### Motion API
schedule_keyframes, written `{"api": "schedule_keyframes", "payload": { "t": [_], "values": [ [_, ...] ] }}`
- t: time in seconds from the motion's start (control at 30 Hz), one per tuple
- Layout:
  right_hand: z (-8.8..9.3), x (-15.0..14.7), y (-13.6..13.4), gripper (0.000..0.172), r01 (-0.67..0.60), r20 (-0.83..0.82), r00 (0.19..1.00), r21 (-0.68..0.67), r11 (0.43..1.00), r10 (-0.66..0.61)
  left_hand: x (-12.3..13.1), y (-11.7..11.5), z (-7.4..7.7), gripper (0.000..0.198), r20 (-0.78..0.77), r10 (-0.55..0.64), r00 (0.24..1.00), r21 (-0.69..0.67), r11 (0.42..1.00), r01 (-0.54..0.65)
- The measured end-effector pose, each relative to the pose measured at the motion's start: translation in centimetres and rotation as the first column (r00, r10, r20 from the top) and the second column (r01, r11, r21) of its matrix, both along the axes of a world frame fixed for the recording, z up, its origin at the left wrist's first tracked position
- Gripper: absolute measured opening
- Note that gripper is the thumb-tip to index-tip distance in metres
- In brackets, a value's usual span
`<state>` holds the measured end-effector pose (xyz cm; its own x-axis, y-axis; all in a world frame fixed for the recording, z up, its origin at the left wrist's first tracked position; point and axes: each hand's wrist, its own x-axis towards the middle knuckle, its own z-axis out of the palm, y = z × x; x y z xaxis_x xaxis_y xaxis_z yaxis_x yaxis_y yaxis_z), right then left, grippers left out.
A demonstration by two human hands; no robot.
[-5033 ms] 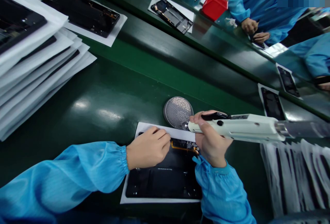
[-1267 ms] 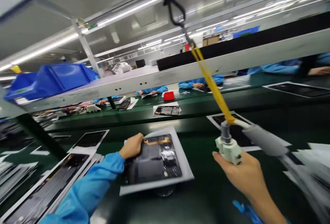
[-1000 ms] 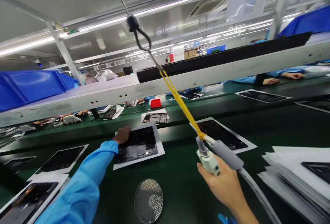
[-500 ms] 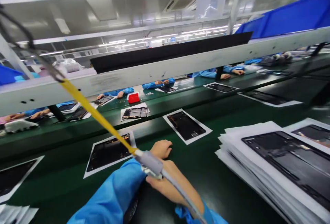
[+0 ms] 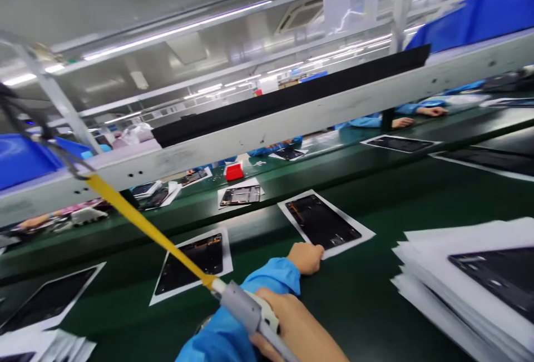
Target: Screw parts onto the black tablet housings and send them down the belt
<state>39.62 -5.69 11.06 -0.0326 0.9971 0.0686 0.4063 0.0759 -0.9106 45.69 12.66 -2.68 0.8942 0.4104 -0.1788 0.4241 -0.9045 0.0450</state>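
Note:
My left hand (image 5: 306, 258), in a blue sleeve, reaches across the green work surface to the near corner of a white paper sheet (image 5: 334, 252). Its fingers are closed at that corner. On the sheet lies a dark, flat tablet housing (image 5: 319, 222). Below the left forearm, my right hand (image 5: 283, 312) is wrapped round a corded hand tool (image 5: 266, 311) with a white body, likely an electric screwdriver; its tip is hidden. A grey plug (image 5: 240, 303) with a cable sits at its top end, and a yellow strap (image 5: 146, 228) runs from there up to the left.
A stack of paper sheets (image 5: 421, 245) with a dark housing on top stands at right. Other housings on paper (image 5: 194, 262) lie left. A white rail (image 5: 250, 131) crosses overhead. Beyond it are a red box (image 5: 234, 172) and co-workers' hands (image 5: 431, 112).
My left hand has moved forward and right, onto the corner of the paper sheet. The right hand keeps hold of the corded tool. The view has tilted.

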Motion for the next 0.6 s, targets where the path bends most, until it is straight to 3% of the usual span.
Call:
{"api": "schedule_keyframes", "payload": {
  "t": [0.17, 0.3, 0.4, 0.6],
  "values": [
    [0.2, 0.3, 0.0, 0.01, -0.036, 0.017, 0.999, -0.086, 0.996, 0.038, -0.6, 0.6, 0.4, 0.028, 0.006, 0.083, 0.997, -0.031, 0.996, -0.083],
    [0.7, 0.5, -0.6, 0.007, -0.024, 0.017, 1.0, -0.065, 0.998, 0.026, -2.0, 1.5, 0.8, 0.033, 0.077, 0.022, 0.997, -0.144, 0.989, -0.01],
    [1.0, 0.6, -0.9, 0.008, -0.01, 0.022, 1.0, -0.046, 0.999, 0.011, -2.5, 1.8, 0.4, 0.025, 0.152, -0.009, 0.988, -0.249, 0.967, 0.047],
    [0.6, 0.3, -0.6, 0.011, 0.008, -0.019, 1.0, 0.013, 1.0, -0.007, -2.3, 1.4, -0.8, 0.021, 0.341, 0.233, 0.911, -0.442, 0.895, -0.063]
  ]
}}
